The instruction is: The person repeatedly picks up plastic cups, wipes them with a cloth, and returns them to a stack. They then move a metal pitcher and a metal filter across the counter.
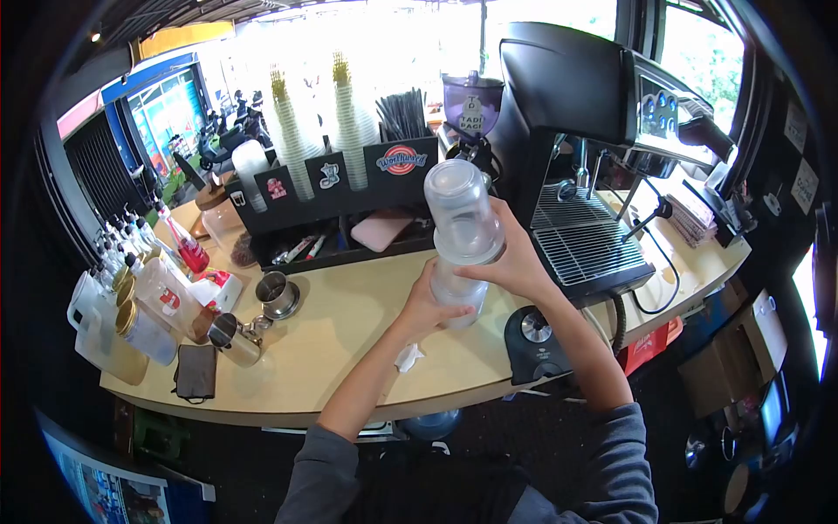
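Observation:
Both my hands hold a clear plastic shaker above the wooden counter. My left hand grips its lower cup from the left. Wrapped around the joint where the upper cup sits over the lower one is my right hand. The shaker looks frosted and stands roughly upright, tilted a little to the left. A small crumpled white paper lies on the counter just below my left wrist.
A black espresso machine stands right of the shaker, with a grinder behind. A black organiser with stacked cups and straws lines the back. Metal jugs, bottles and a dark wallet sit left. A black scale lies at the counter's edge.

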`<state>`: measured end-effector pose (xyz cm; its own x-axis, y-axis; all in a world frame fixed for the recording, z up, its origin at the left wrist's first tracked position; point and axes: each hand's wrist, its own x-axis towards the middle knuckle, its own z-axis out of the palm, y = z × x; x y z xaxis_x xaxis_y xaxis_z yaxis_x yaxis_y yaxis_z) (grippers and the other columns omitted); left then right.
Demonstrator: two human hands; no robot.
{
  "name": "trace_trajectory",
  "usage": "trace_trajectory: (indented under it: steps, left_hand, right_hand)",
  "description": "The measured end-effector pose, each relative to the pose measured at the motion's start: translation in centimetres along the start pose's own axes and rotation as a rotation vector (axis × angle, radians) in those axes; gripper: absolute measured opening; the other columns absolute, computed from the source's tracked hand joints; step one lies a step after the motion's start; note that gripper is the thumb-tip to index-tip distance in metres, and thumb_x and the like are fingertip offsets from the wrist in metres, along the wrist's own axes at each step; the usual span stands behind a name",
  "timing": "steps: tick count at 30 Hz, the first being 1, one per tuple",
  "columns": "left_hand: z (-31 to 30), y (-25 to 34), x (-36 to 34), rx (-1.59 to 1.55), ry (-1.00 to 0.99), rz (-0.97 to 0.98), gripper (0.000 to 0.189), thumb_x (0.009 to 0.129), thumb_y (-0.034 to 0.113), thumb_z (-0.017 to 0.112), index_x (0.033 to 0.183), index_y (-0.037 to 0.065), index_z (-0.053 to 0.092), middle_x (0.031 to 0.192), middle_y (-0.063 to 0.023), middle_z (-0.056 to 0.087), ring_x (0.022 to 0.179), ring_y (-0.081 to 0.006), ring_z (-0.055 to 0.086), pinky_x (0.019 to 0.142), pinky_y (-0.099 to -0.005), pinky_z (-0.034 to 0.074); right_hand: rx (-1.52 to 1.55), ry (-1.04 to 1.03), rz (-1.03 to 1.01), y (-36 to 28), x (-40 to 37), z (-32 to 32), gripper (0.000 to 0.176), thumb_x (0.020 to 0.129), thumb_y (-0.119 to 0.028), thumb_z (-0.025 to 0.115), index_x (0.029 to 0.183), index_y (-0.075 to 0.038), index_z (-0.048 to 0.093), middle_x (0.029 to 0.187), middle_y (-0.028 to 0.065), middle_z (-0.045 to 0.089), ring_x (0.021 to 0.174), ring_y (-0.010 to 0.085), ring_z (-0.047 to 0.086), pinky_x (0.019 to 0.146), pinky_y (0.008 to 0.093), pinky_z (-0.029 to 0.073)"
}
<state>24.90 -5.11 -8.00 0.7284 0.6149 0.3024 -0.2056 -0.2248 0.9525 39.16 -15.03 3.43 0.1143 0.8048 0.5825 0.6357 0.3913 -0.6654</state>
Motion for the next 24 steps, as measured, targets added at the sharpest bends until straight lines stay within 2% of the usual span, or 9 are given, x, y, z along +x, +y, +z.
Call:
trace_trajectory:
  steps: [4, 7, 9, 12, 15, 17, 19, 20, 24]
  left_hand:
    - [-1.0, -1.2, 0.9, 0.064, 0.006, -0.021, 0.103, 0.054, 0.015, 0.089, 0.137, 0.009, 0.028, 0.13, -0.0103, 0.045, 0.123, -0.0251, 0.043, 0.103, -0.0412, 0.036]
    - [-2.1, -1.4, 1.2, -0.025, 0.029, 0.183, 0.103, 0.056, 0.025, 0.089, 0.137, 0.007, 0.027, 0.133, -0.0108, 0.04, 0.126, -0.0259, 0.039, 0.105, -0.0408, 0.033]
    - [-3.6, -0.7, 1.0, 0.215, 0.323, 0.384, 0.112, 0.056, 0.033, 0.088, 0.141, 0.003, 0.02, 0.136, -0.015, 0.034, 0.125, -0.0268, 0.038, 0.103, -0.0405, 0.034]
    - [-2.4, 7.2, -1.6, -0.132, 0.335, 0.738, 0.112, 0.057, 0.039, 0.087, 0.139, 0.002, 0.021, 0.135, -0.0152, 0.033, 0.125, -0.0249, 0.038, 0.102, -0.0396, 0.035]
    - [-2.5, 10.5, -3.6, -0.057, 0.398, 0.67, 0.099, 0.061, 0.033, 0.086, 0.135, 0.003, 0.028, 0.13, -0.0128, 0.039, 0.121, -0.0228, 0.043, 0.099, -0.0365, 0.039]
    - [-3.5, 11.2, -4.4, -0.034, 0.432, 0.595, 0.082, 0.067, 0.024, 0.083, 0.13, 0.003, 0.034, 0.127, -0.0113, 0.044, 0.117, -0.0215, 0.047, 0.098, -0.0351, 0.042]
    - [-4.9, 11.5, -4.8, -0.127, 0.44, 0.562, 0.071, 0.072, 0.015, 0.078, 0.128, 0.003, 0.037, 0.127, -0.0111, 0.047, 0.117, -0.0218, 0.049, 0.099, -0.0359, 0.043]
    - [-5.7, 11.3, -5.1, -0.116, 0.455, 0.57, 0.071, 0.072, 0.015, 0.078, 0.128, 0.003, 0.037, 0.127, -0.0111, 0.047, 0.117, -0.0218, 0.049, 0.099, -0.0359, 0.043]
    - [-8.7, 10.2, -6.6, -0.35, 0.453, 0.5, 0.063, 0.079, 0.01, 0.072, 0.13, 0.002, 0.036, 0.129, -0.0132, 0.047, 0.121, -0.0225, 0.047, 0.101, -0.0377, 0.042]
  right_hand:
    - [-0.168, 0.109, -0.154, -1.9, 0.6, -0.8, 0.094, 0.056, -0.018, 0.084, 0.133, -0.002, 0.033, 0.126, 0.0159, 0.045, 0.12, 0.026, 0.045, 0.1, 0.0366, 0.037]
    - [-0.272, 0.147, -0.276, -3.5, 0.6, -1.2, 0.087, 0.059, -0.012, 0.079, 0.133, -0.004, 0.035, 0.131, 0.0182, 0.039, 0.123, 0.0321, 0.041, 0.102, 0.039, 0.035]
    - [-0.324, 0.141, -0.363, -4.4, 0.6, -1.4, 0.082, 0.061, -0.007, 0.075, 0.133, -0.007, 0.036, 0.135, 0.0187, 0.034, 0.125, 0.0359, 0.038, 0.103, 0.0409, 0.034]
    - [-0.513, 0.084, -0.336, -5.6, 0.0, -0.4, 0.08, 0.061, 0.007, 0.062, 0.134, -0.017, 0.038, 0.141, 0.0178, 0.029, 0.125, 0.0384, 0.037, 0.103, 0.0444, 0.034]
    - [-0.55, 0.03, -0.415, -5.5, 0.2, 1.4, 0.082, 0.062, 0.007, 0.062, 0.136, -0.018, 0.036, 0.142, 0.0176, 0.027, 0.124, 0.0386, 0.039, 0.101, 0.0445, 0.036]
    - [-0.473, 0.0, -0.411, -6.5, 0.0, 2.3, 0.081, 0.064, 0.007, 0.061, 0.138, -0.014, 0.033, 0.143, 0.0177, 0.027, 0.12, 0.0359, 0.044, 0.099, 0.0431, 0.039]
    - [0.097, 0.015, -0.39, -7.1, 0.0, 3.1, 0.077, 0.069, 0.007, 0.061, 0.138, -0.007, 0.031, 0.14, 0.0183, 0.033, 0.113, 0.032, 0.052, 0.097, 0.0417, 0.042]
    - [0.232, 0.099, -0.357, -7.7, 0.1, 4.0, 0.062, 0.076, 0.007, 0.06, 0.133, 0.0, 0.037, 0.125, 0.0165, 0.051, 0.102, 0.0238, 0.06, 0.092, 0.0366, 0.047]
    - [0.545, -0.1, -0.11, -7.1, 0.9, 5.8, 0.041, 0.084, 0.006, 0.059, 0.123, 0.001, 0.046, 0.097, 0.0114, 0.064, 0.094, 0.0143, 0.062, 0.087, 0.027, 0.048]
